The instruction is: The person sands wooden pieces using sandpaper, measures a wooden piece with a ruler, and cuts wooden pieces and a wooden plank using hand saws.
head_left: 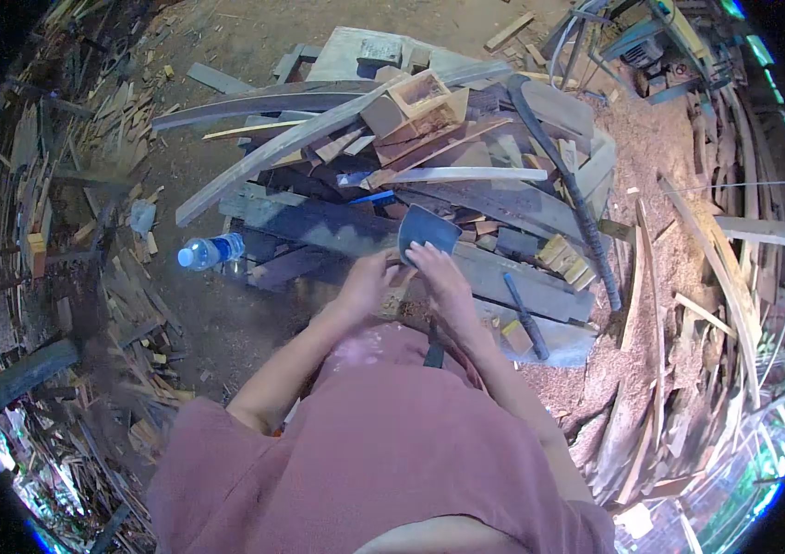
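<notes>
A dark grey, flat sheet-like piece (428, 228) is held up in front of the body, over the wooden planks. My right hand (439, 274) lies along its lower right part, with fingers on its face. Close to its lower left edge, my left hand (370, 281) is closed, fingers bent toward the piece; what they pinch is too small to make out. A blue object (374, 198) lies on the boards just beyond the hands. Small wood blocks (566, 262) sit to the right of the grey piece.
An open wooden box (418, 95) rests among stacked boards ahead. A long dark bar (554, 157) slants down the right side. Near the right forearm lies a dark tool (526, 317). A water bottle (211, 251) lies at left. Wood scraps (138, 314) cover the ground.
</notes>
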